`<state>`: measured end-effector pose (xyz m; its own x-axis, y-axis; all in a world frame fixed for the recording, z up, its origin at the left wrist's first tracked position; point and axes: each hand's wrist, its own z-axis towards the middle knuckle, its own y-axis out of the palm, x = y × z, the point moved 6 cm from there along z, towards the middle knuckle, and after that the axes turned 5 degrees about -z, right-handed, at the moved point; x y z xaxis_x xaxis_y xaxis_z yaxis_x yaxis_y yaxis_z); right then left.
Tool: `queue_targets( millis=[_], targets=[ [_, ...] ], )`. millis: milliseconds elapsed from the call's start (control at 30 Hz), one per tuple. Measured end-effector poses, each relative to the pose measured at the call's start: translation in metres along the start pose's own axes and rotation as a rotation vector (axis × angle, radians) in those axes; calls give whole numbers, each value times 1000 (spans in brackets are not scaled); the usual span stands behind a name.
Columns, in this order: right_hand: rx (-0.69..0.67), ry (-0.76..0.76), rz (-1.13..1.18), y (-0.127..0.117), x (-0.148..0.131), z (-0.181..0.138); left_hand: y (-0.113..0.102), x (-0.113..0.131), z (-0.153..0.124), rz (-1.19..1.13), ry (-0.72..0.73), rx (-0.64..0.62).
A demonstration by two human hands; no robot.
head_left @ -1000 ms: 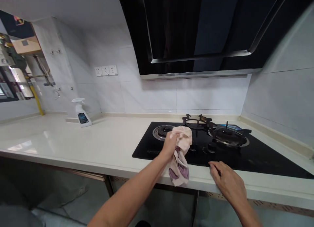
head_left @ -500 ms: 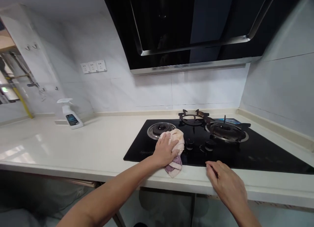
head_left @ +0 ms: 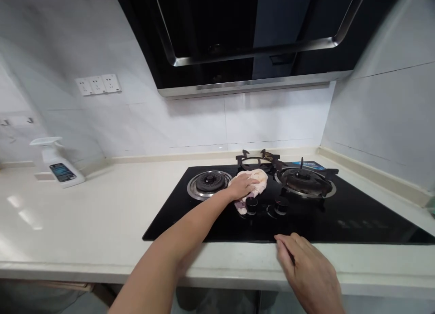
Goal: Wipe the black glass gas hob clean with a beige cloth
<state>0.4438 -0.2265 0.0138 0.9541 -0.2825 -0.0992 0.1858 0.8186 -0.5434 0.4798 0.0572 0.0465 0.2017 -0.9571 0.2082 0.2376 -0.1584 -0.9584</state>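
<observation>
My left hand (head_left: 244, 186) presses a pale cloth (head_left: 258, 177) with a purple patch onto the black glass gas cooktop (head_left: 217, 230). The cloth lies between the left burner (head_left: 210, 182) and the right one, just behind the left knob (head_left: 251, 205). Its purple end hangs beside that knob, and some of the fabric is hidden under my fingers. At the cooktop's front edge my right hand (head_left: 307, 268) rests on the white counter. Its fingers are curled together with the thumb, and nothing shows in them.
A burner with a dark cover (head_left: 304, 182) and a loose-looking pan support (head_left: 256, 162) are on the cooktop's right and rear. The second knob (head_left: 281, 205) sticks up nearby. A white spray bottle (head_left: 64, 169) stands at left on the counter (head_left: 112, 205). Overhead hangs a black range hood (head_left: 217, 28).
My left hand has slid the cloth away from the front edge, further back on the cooktop and to the right of the left burner. My right hand stays by the edge. The view has shifted.
</observation>
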Motion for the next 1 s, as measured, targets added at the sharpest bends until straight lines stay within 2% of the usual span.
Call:
queue_targets(
  millis=[233,400,533,767,1000],
  targets=[
    [-24,25,1,0,1,2,14,14,55,-7,7,-69],
    [-68,63,-4,2,5,-1,14,18,60,4,-47,-40],
    [-94,69,-14,2,5,0,7,17,33,20,-38,3],
    [-138,73,-38,6,9,-2,-10,8,-46,62,4,99],
    [-212,129,-23,8,11,0,-26,21,-119,143,-82,191]
  ],
)
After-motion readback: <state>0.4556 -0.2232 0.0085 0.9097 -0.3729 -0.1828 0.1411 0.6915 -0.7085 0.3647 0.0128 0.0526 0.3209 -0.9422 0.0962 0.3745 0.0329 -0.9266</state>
